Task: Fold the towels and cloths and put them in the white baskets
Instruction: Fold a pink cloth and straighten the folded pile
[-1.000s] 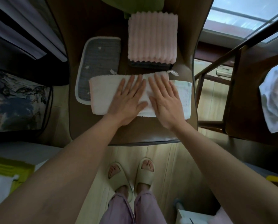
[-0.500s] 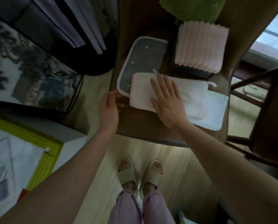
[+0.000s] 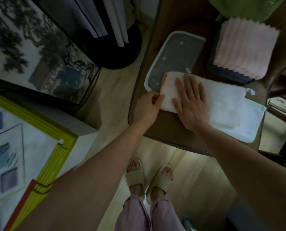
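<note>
- Head view: no white basket shows; a brown table (image 3: 172, 130) carries all the cloths.
- A white towel (image 3: 222, 100), folded into a long strip, lies across the near part of the table. Its left end overlaps a grey mat (image 3: 175, 54) with a white border, and its right end lies on a pale cloth (image 3: 249, 124) that sticks out beneath it.
- Farther back, a pink ribbed cloth (image 3: 245, 47) sits folded on a dark cloth (image 3: 229, 74), with a green cloth (image 3: 249, 7) beyond it at the frame's top.
- The right hand (image 3: 191, 100) lies flat, palm down, fingers straight and spread, pressing the left part of the towel.
- The left hand (image 3: 148, 105) reaches to the towel's left end; its thumb and fingertips pinch that edge, a narrow grip on the towel.
- The towel's pinched end sits just left of the right hand's fingertips; the rest stretches away to the right under and past the right palm.
- Below the table, two feet in pale slippers (image 3: 149, 177) stand on a light wooden floor (image 3: 197, 180).
</note>
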`<state>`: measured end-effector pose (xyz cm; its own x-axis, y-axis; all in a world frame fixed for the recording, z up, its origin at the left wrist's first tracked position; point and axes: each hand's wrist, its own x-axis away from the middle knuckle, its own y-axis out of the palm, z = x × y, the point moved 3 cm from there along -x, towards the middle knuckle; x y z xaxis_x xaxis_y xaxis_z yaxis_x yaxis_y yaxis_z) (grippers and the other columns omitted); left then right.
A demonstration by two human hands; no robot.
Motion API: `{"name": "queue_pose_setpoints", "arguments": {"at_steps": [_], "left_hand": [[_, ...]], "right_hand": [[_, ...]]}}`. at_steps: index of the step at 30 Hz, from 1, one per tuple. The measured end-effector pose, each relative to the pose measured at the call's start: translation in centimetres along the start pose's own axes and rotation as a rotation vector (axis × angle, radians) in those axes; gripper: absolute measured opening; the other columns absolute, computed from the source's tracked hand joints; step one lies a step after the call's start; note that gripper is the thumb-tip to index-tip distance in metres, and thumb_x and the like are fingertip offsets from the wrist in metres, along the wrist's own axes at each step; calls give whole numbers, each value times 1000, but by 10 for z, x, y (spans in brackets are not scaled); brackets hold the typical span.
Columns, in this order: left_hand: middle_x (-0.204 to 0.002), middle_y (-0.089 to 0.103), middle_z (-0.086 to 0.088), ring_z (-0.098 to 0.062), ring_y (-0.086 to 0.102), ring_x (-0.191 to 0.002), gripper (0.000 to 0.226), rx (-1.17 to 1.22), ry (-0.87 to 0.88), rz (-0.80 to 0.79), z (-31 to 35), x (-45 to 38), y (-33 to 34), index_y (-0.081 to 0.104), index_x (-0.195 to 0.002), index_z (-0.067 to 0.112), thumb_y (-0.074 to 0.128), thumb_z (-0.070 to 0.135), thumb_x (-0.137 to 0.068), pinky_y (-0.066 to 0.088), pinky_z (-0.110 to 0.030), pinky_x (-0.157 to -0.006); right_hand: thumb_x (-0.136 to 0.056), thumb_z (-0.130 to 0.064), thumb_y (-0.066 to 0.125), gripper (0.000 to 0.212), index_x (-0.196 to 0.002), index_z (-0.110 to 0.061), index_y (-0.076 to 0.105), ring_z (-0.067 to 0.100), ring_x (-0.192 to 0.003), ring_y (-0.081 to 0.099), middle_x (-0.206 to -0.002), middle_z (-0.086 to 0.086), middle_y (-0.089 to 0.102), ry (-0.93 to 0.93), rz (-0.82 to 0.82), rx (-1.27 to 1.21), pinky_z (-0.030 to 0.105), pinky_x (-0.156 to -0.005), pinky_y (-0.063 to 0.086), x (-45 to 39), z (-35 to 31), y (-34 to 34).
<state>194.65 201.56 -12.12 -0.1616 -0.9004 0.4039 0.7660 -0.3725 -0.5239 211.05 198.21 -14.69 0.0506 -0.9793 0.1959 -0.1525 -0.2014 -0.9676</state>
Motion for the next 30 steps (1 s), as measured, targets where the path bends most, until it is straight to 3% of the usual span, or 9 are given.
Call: {"name": "queue_pose_setpoints", "arguments": {"at_steps": [4,7,9,11,15,18,22,27,30], "left_hand": [[-74,59,1,-17,57,-66,24,-316,135,66,-2,-1,2,54,-85,20,46,37,-100,48,-36,-57],[-88,62,0,-17,59,-75,20,-407,146,188,-1,4,3,55,-97,18,50,37,-98,46,-34,-57],[-105,59,-3,-20,57,-91,19,-327,189,315,-1,7,0,56,-106,16,58,30,-93,47,-34,-68],[-123,57,-8,-25,53,-110,25,-380,410,373,3,8,2,57,-116,14,57,25,-94,46,-39,-89],[-159,24,-8,-26,16,-147,52,-680,688,65,19,-8,27,28,-150,13,31,32,-103,7,-43,-120],[-163,0,-3,-24,-2,-149,63,-887,563,-80,6,-27,34,2,-155,19,14,49,-100,-11,-45,-118],[-163,-3,-3,-25,-3,-149,65,-941,426,-42,-15,-36,21,-9,-153,23,11,52,-99,-7,-48,-119],[-142,45,-16,-31,43,-126,53,-554,353,99,15,-15,13,36,-145,8,26,38,-102,37,-44,-105],[-121,58,-12,-25,55,-107,43,-223,86,135,26,-11,23,52,-129,8,38,39,-102,48,-42,-90]], "right_hand": [[-101,-54,16,66,-155,-23,-6,19,-149,-14,-163,5,-11,5,-11,21,43,-121,-4,-1,1,4],[-101,-53,17,66,-155,-23,-6,18,-149,-15,-163,5,-12,-8,-9,-9,41,-121,-6,-4,-1,2],[-102,-50,18,65,-155,-20,-5,17,-149,-14,-163,5,-12,-40,3,-85,41,-121,-5,-2,0,-4],[-103,-46,18,63,-156,-17,0,18,-150,-10,-163,6,-7,-54,61,-152,43,-122,-1,3,5,-11],[-103,-44,16,61,-156,-17,4,20,-150,-6,-163,7,-3,55,137,-141,43,-122,1,14,18,-14],[-102,-49,14,62,-156,-22,-2,19,-149,-11,-163,5,-7,112,71,-82,44,-122,-2,18,27,-4],[-101,-52,14,63,-156,-24,-2,20,-150,-10,-163,3,-7,142,53,-53,45,-121,-2,26,36,2],[-102,-51,14,63,-156,-23,-3,20,-149,-12,-163,5,-9,203,53,-77,46,-121,-2,34,42,0],[-102,-50,15,62,-156,-24,-4,20,-149,-12,-163,4,-9,187,55,-91,46,-121,-1,38,43,-1]]}}
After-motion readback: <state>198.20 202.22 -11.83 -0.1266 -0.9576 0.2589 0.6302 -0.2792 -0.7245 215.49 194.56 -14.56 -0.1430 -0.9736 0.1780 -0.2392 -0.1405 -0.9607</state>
